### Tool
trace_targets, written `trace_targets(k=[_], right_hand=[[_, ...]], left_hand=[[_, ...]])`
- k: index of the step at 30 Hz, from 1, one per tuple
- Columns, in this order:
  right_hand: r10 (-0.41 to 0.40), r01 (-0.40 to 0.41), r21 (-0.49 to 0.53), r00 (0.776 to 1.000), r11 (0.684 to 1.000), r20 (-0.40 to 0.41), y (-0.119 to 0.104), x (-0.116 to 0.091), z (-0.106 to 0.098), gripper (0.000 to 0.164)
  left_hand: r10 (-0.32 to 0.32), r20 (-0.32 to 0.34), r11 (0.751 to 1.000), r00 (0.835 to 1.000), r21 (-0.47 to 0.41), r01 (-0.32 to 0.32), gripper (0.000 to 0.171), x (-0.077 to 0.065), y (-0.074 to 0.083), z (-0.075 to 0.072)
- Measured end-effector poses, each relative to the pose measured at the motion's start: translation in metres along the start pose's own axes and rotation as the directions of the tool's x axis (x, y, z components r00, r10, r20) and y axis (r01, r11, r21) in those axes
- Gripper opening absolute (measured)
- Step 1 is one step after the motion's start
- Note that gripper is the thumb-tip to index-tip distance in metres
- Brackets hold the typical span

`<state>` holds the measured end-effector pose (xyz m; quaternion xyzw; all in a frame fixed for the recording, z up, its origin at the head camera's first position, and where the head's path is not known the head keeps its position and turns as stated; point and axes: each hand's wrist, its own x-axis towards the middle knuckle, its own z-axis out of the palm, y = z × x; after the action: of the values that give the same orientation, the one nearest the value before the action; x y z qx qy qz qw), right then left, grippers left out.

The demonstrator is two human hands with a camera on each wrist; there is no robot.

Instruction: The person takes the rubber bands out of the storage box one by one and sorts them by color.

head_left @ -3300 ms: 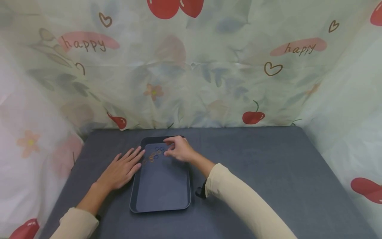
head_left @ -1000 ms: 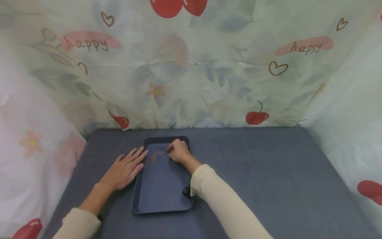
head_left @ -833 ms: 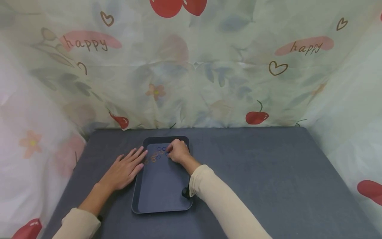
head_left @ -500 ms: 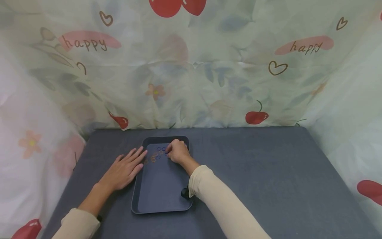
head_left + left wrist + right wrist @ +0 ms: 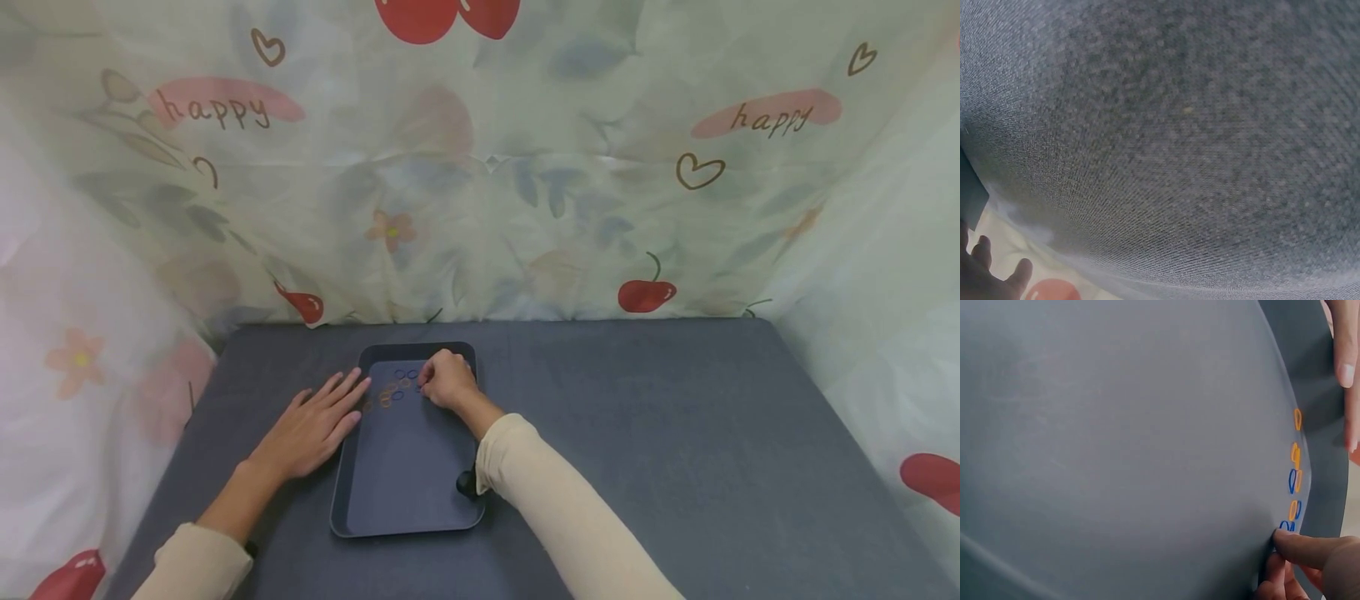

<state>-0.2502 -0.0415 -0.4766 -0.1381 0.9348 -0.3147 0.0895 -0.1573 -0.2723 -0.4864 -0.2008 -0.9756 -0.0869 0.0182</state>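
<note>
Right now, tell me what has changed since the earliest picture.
The right hand brought its spread fingers together beside the blue rings; whether they grip one is unclear. The right sleeve swung left. The left hand, tray and orange rings stayed put.

The person's left arm (image 5: 231, 497) reaches forward and inward, its sleeve (image 5: 198, 562) ending short of the wrist (image 5: 258, 473). The left hand (image 5: 309, 427) lies palm down, fingers straight and slightly spread, thumb (image 5: 343, 427) held apart from them. The right arm (image 5: 581, 512) stretches forward and across toward the left, its forearm mostly covered. The right hand (image 5: 448, 381) is bent inward with curled fingers; its thumb (image 5: 1307, 548) extends nearly straight above them, and whether the tips meet is unclear.
</note>
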Motion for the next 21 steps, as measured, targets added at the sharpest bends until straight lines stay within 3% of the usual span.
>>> trace_targets(k=[7, 11, 21], right_hand=[[0.004, -0.004, 0.005, 1.0, 1.0, 0.017, -0.001, -0.001, -0.002, 0.01], [-0.005, 0.002, 0.065, 0.999, 0.998, 0.04, 0.0, -0.002, -0.008, 0.01], [-0.108, 0.091, 0.179, 0.991, 0.98, 0.084, -0.006, 0.0, -0.044, 0.006]], left_hand=[[0.012, -0.007, 1.0, 1.0, -0.01, -0.012, 0.054, -0.001, 0.002, -0.002], [0.016, -0.007, 1.0, 1.0, -0.003, -0.016, 0.054, -0.001, 0.004, -0.003], [0.011, -0.003, 1.0, 1.0, 0.002, -0.011, 0.054, 0.0, 0.003, -0.002]])
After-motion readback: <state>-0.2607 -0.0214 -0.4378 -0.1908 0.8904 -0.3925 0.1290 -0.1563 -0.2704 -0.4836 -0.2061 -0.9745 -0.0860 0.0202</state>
